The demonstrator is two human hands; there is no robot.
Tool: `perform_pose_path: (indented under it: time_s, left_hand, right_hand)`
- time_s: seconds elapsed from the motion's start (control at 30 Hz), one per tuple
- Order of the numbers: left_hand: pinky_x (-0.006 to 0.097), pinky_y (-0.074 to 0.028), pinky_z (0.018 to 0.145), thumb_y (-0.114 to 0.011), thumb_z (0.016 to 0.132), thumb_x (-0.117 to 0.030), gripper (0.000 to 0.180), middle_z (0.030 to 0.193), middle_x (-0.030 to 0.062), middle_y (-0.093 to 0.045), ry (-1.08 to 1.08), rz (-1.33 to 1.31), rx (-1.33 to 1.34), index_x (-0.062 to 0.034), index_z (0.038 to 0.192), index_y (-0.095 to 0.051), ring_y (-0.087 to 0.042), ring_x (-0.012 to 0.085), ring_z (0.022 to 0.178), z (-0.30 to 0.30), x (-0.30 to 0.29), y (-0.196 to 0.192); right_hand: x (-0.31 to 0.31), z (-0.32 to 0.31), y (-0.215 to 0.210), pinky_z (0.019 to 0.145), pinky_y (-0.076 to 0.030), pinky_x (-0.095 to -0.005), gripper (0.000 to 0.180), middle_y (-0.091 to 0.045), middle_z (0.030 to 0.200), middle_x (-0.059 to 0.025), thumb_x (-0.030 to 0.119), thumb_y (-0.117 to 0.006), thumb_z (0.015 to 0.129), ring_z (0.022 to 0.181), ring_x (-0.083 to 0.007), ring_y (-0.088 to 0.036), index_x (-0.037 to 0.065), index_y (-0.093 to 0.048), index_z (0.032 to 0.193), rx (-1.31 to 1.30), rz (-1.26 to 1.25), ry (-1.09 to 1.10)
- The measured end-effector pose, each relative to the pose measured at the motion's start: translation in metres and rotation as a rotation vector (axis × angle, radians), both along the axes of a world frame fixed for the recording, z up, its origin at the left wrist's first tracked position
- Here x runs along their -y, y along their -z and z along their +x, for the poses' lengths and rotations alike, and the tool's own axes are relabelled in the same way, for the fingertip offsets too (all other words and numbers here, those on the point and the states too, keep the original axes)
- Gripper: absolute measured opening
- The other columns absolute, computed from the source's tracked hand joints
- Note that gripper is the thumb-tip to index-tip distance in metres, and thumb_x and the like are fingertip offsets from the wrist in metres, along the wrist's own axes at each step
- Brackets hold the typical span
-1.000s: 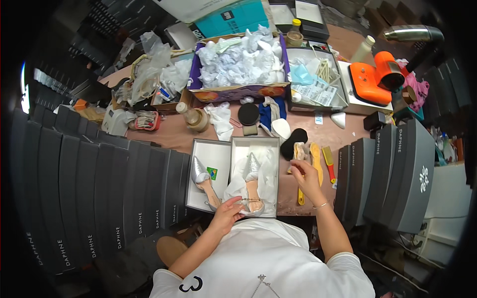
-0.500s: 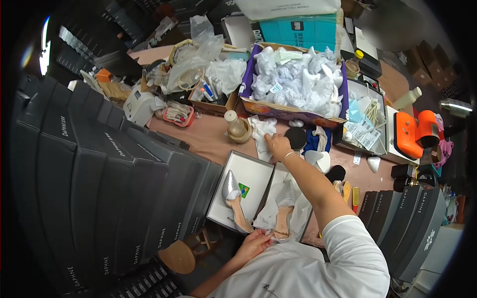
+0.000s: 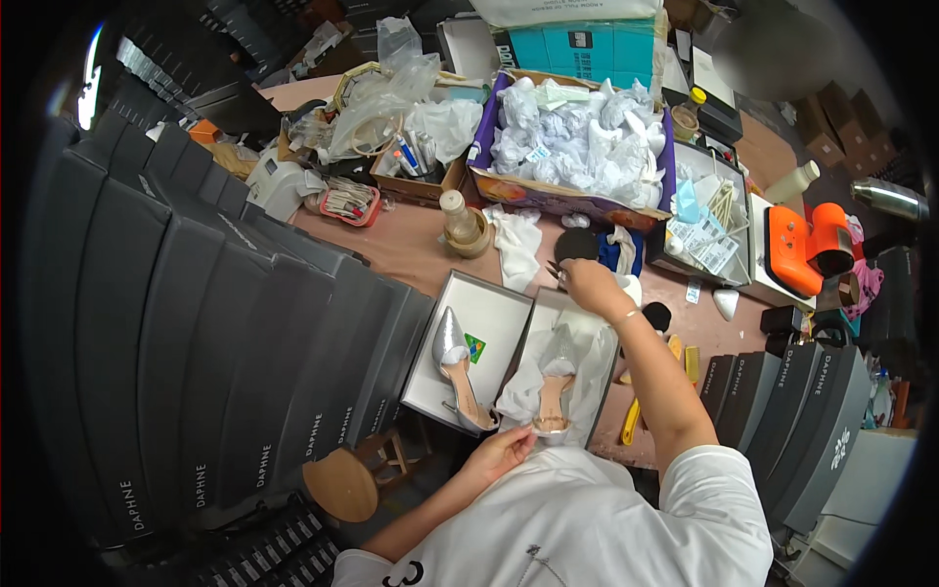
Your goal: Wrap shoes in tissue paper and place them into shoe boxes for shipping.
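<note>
A shoe box stands open before me in two halves. In the left half lies a silver pointed slingback shoe beside a small green card. A matching shoe rests on white tissue paper in the right half. My left hand pinches that shoe's strap at its heel end. Above the box's far edge, my right hand is closed around a small dark two-pronged tool, its tips pointing left; the palm hides the rest.
Stacked dark shoe boxes crowd the left, with more boxes at right. Behind stand a glass jar, a white cloth, a purple carton of crumpled tissue and an orange device. A yellow-handled tool lies near the box.
My right hand has left the white cloth, moving right and slightly nearer, and now holds the dark two-pronged tool. My left hand stays at the shoe's heel end.
</note>
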State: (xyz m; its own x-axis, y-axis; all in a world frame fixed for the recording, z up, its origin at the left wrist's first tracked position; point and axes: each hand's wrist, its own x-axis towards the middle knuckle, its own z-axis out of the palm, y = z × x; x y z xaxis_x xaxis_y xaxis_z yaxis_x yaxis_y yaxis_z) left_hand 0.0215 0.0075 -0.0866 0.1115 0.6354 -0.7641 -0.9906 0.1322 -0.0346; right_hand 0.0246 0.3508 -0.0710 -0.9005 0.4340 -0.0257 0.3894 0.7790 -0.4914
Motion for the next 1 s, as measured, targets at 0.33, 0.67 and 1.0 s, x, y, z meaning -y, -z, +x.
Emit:
perform_pose_path:
  time_s: [0.33, 0.67, 1.0]
  left_hand:
    - [0.027, -0.050, 0.079, -0.059, 0.093, -0.016, 0.013, 0.096, 0.0046, -0.061, 0.176, 0.109, -0.255, -0.0063, 0.101, -0.057, -0.058, 0.0128, 0.090, -0.001, -0.039, -0.032]
    - [0.028, -0.048, 0.077, -0.056, 0.095, -0.019, 0.010, 0.092, 0.0033, -0.061, 0.311, 0.138, -0.363, -0.0096, 0.099, -0.056, -0.056, 0.0118, 0.084, -0.003, -0.057, -0.034]
    - [0.029, -0.048, 0.078, -0.056, 0.095, -0.019, 0.011, 0.092, 0.0040, -0.061, 0.300, 0.144, -0.327, -0.0092, 0.099, -0.056, -0.056, 0.0126, 0.085, -0.002, -0.056, -0.031]
  right_hand:
    - [0.190, 0.178, -0.084, 0.061, -0.044, -0.0263, 0.035, -0.057, 0.079, -0.0045, 0.017, -0.069, 0.084, 0.067, -0.0127, -0.053, 0.002, -0.063, 0.115, -0.234, -0.731, 0.422]
    - [0.212, 0.176, -0.088, 0.057, -0.049, -0.0389, 0.031, -0.057, 0.075, -0.0113, 0.023, -0.068, 0.082, 0.066, -0.0288, -0.062, 0.005, -0.065, 0.107, -0.112, -0.299, 0.374]
    - [0.204, 0.175, -0.081, 0.060, -0.046, -0.0377, 0.031, -0.059, 0.075, -0.0159, 0.021, -0.068, 0.082, 0.066, -0.0305, -0.059, 0.002, -0.066, 0.106, -0.141, -0.526, 0.411]
